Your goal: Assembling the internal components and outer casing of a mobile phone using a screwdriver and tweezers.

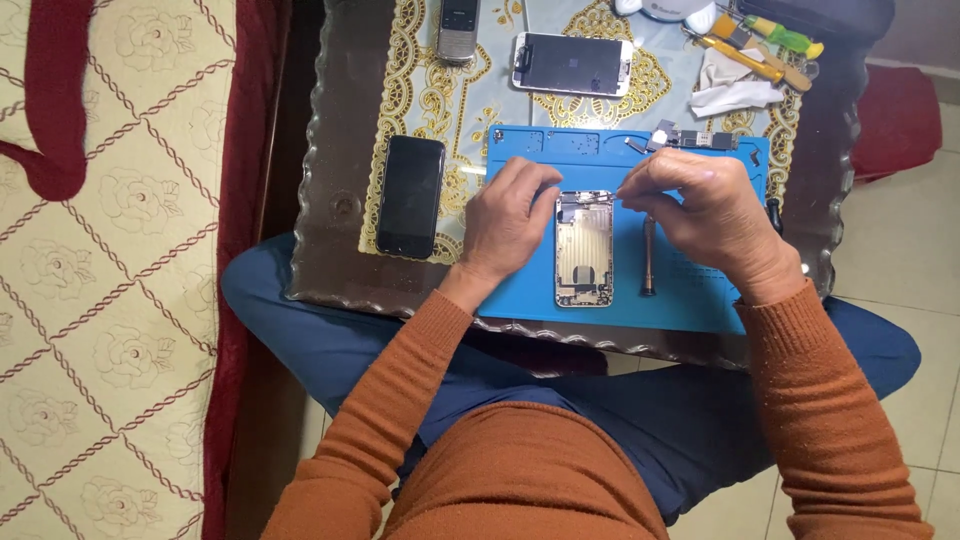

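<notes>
In the middle of the frame, an open phone shell (584,250) is being kept flat on the blue mat (700,290) by the left hand (505,220), so it cannot slide. A tiny part, too small to tell, is being pinched over its top by the right hand (705,205).

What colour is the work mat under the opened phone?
The work mat is bright blue, seen best in the head view; both hands rest on it.
</notes>
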